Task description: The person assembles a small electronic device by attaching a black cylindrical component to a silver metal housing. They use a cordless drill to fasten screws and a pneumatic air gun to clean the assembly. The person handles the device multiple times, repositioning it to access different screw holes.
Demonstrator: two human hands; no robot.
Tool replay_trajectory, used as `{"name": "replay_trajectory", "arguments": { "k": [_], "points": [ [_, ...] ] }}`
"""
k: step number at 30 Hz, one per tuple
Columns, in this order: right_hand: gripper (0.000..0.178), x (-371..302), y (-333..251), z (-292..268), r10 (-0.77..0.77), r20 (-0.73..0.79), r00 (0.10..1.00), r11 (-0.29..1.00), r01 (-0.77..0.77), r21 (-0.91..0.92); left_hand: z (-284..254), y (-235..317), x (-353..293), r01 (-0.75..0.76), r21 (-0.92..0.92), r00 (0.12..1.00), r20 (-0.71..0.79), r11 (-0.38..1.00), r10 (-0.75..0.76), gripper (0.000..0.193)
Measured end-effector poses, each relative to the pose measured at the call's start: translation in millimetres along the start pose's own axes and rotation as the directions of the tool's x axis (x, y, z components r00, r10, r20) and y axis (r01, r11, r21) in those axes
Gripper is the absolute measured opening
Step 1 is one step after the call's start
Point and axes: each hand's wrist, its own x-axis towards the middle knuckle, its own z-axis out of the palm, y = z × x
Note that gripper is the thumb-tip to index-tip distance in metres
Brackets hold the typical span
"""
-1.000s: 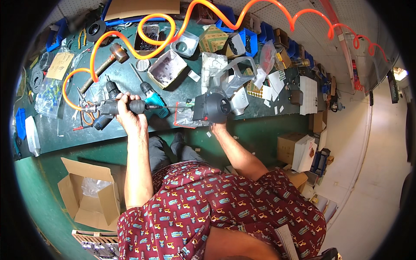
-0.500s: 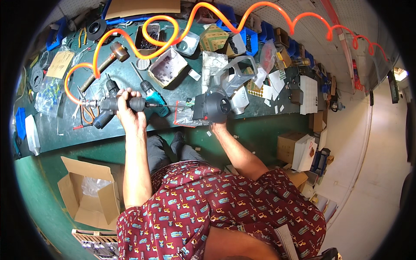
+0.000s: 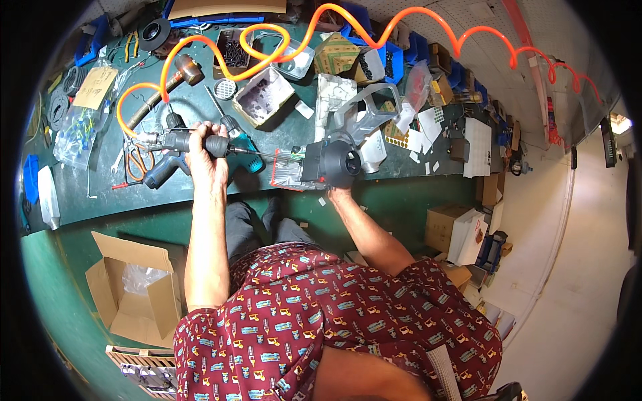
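My left hand (image 3: 207, 152) is closed around a dark pneumatic screwdriver (image 3: 176, 141), held level above the bench's front part. Its long thin bit (image 3: 267, 155) points right and reaches the black part of a machine assembly. That assembly has a round black housing (image 3: 341, 164) with an opening, joined to a squarish black block (image 3: 311, 162). My right hand (image 3: 339, 194) grips it from below, most of the fingers hidden behind it. Beside the block, under the bit, lies a grey finned piece with a red edge (image 3: 287, 175). An orange coiled air hose (image 3: 194, 41) runs to the screwdriver's rear end.
Behind the screwdriver lie a teal cordless drill (image 3: 246, 152), a dark blue one (image 3: 164, 170) and a mallet (image 3: 187, 69). An open carton (image 3: 263, 97), a clear plastic guard (image 3: 374, 110) and blue parts bins stand further back. A cardboard box (image 3: 137, 294) sits below at left.
The screwdriver's rear end and my left hand have risen slightly in view, so the bit slopes more down to the right. The whole scene has shifted a little. Both grips stay the same.
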Motion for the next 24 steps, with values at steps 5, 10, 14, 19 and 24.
{"name": "replay_trajectory", "arguments": {
  "k": [5,10,14,19,24],
  "points": [
    [0.060,11.9,11.1,-16.6,0.022,0.109,0.994,0.997,-0.030,0.074,2.5,5.7,-1.8,0.006,-0.011,1.000,-0.014,1.000,-0.006,0.027],
    [0.058,4.7,3.5,-0.1,0.010,0.075,0.997,1.000,-0.011,0.004,1.5,4.6,2.8,-0.029,-0.008,1.000,-0.003,1.000,0.029,0.025],
    [0.059,17.1,15.9,-15.6,-0.051,0.072,0.996,0.998,0.048,0.047,-4.4,-0.3,-0.4,-0.034,0.002,0.999,0.011,0.999,0.034,0.020],
    [0.061,15.2,15.8,-21.7,0.033,0.202,0.979,0.997,-0.048,0.067,1.4,6.4,-2.4,-0.014,0.032,0.997,-0.070,0.999,0.016,0.025],
    [0.064,2.4,8.0,-8.5,0.073,0.113,0.991,0.996,-0.079,0.050,-4.2,7.1,-3.6,-0.064,0.035,0.998,-0.025,0.997,0.065,0.025]
  ]
}}
